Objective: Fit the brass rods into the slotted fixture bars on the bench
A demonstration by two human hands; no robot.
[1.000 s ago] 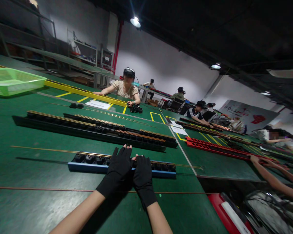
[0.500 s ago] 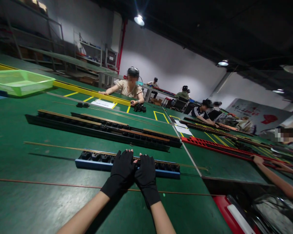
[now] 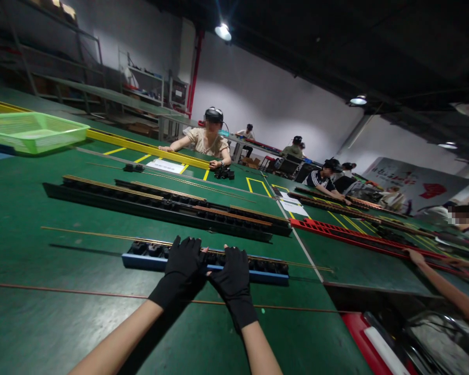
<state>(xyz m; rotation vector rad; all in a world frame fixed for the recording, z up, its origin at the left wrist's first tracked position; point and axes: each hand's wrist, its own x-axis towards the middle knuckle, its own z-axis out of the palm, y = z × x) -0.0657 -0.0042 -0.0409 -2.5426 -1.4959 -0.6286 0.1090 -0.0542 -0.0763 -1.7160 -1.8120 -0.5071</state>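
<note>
Two hands [image 3: 233,270] touch the blue rail [image 3: 145,261], the banner [image 3: 412,182] unreadable.

Left hand [image 3: 185,259]: the person wears a plain black glove [image 3: 180,273] on it, close-fitting and matte
Right hand [image 3: 233,266]: a matching black glove [image 3: 235,286]
Fingertips [image 3: 225,247]: bare where they show, the gloves cut short at both thumbs [image 3: 209,273]
Cuffs [image 3: 161,294]: black, snug, each ending in a clean edge
Forearms [image 3: 119,338]: bare past the cuffs, slim
</note>
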